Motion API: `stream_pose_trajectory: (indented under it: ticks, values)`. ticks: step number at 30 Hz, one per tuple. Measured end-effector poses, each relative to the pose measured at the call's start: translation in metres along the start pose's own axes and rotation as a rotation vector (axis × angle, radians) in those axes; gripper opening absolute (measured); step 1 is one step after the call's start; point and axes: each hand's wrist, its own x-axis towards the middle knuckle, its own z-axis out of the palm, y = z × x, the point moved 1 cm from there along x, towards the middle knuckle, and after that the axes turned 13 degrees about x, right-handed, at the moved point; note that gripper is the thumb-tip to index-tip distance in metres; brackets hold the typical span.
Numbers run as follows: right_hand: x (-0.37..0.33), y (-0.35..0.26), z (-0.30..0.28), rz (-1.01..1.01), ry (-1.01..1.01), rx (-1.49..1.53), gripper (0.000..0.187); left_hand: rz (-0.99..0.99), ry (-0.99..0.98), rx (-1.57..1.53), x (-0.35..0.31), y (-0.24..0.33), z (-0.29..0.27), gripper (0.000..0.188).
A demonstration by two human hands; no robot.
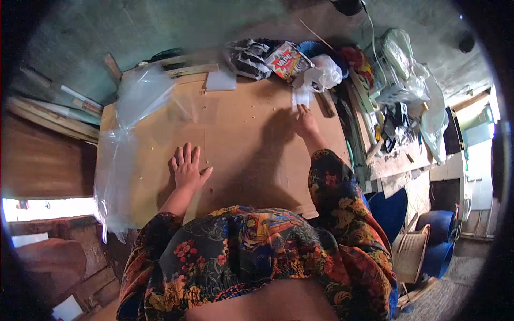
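My left hand (187,168) lies flat on the brown tabletop (235,139), fingers spread, holding nothing. Farther off on the right, my right hand (306,123) reaches to a small white plastic packet (301,97) and its fingers close on the near edge; the fingertips are small in view. A crumpled white plastic bag (325,74) sits just beyond that packet. Clear plastic sheeting (142,96) drapes over the table's left side, and a thin translucent sheet (198,109) lies flat beside it.
Along the back edge are a white square piece (221,81), a black-and-white plastic bundle (249,60) and a printed red-and-white pack (288,60). A wooden strip (325,104) lies at the right. A cluttered side table (399,166) stands beyond, with blue drums (436,227) below. Crumbs dot the tabletop.
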Motion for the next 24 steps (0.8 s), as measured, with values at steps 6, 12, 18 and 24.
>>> stream_pose_trajectory:
  ticks: [6, 12, 18, 24]
  values:
    - [0.009, -0.014, 0.008, -0.027, -0.077, -0.25, 0.03, -0.017, 0.018, 0.004, -0.003, -0.002, -0.004, 0.07]
    - [0.001, 0.003, 0.012, -0.198, -0.067, -0.238, 0.017, -0.019, -0.001, 0.013, 0.0, 0.0, 0.003, 0.072]
    - [-0.054, -0.035, -0.035, 0.367, -0.326, 1.39, 0.006, -0.02, 0.067, -0.06, 0.004, 0.009, -0.01, 0.075]
    - [-0.106, -0.052, -0.072, 0.352, -0.61, 1.763, 0.004, 0.35, -0.533, -1.723, 0.055, 0.124, -0.084, 0.05]
